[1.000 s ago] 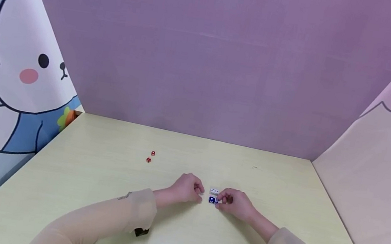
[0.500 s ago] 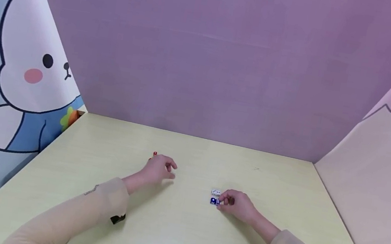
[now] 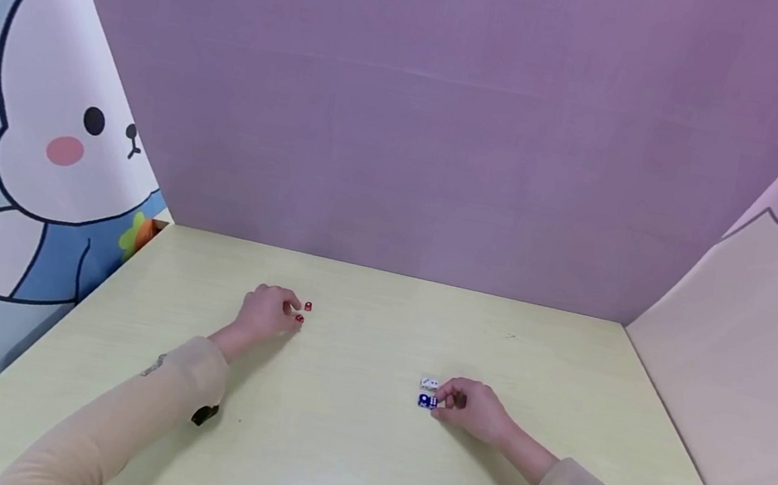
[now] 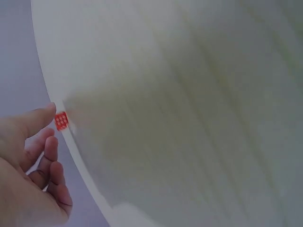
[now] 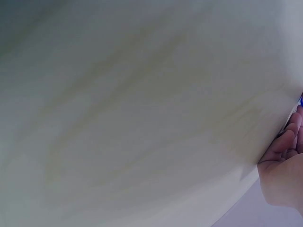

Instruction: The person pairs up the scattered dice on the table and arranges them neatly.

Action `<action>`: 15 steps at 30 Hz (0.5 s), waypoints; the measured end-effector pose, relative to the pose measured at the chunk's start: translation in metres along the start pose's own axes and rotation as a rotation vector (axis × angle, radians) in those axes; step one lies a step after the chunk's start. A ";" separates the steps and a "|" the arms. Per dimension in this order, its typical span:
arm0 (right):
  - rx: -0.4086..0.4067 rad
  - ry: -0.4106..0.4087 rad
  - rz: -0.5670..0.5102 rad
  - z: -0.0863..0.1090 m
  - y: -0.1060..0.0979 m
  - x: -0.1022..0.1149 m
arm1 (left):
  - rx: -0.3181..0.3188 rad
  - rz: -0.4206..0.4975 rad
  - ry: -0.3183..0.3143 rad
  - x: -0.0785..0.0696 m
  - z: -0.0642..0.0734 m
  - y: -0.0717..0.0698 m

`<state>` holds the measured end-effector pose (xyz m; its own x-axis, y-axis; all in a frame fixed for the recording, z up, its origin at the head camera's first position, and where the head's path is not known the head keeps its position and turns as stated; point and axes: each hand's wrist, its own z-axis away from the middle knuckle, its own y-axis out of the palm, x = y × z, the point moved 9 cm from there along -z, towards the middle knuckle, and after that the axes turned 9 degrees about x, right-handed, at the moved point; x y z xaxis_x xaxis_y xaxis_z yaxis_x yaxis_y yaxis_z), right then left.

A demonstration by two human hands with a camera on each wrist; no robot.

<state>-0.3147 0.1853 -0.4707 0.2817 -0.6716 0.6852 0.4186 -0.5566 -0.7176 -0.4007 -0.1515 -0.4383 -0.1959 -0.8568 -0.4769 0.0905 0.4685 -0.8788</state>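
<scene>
Two red dice lie toward the far left of the table; the nearer red die [image 3: 299,319] sits at the fingertips of my left hand [image 3: 263,311], the farther red die [image 3: 308,306] just beyond. In the left wrist view, one red die [image 4: 61,121] shows past the thumb and index finger, which are apart. Right of centre, two blue dice [image 3: 424,400] stand side by side, with white dice [image 3: 429,383] in a row right behind them. My right hand [image 3: 477,409] holds the right-hand blue die at its edge with thumb and bent fingers. Only a sliver of blue shows in the right wrist view.
The pale wooden table [image 3: 342,453] ends at a purple back panel [image 3: 421,130]. Printed cloth walls flank it, with a cartoon rabbit [image 3: 68,119] on the left. A small dark mark [image 3: 511,336] lies on the table's far right.
My left hand has left the blue and white dice and moved leftward to the red dice, passing in front of them. The right hand has stayed at the blue dice.
</scene>
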 end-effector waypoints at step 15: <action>-0.003 -0.006 -0.016 0.000 0.001 -0.002 | 0.035 0.010 -0.119 0.009 -0.003 0.005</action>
<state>-0.3149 0.1867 -0.4728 0.2805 -0.6594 0.6975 0.4208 -0.5686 -0.7068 -0.4046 -0.1561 -0.4464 -0.0782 -0.8727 -0.4820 0.1268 0.4708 -0.8731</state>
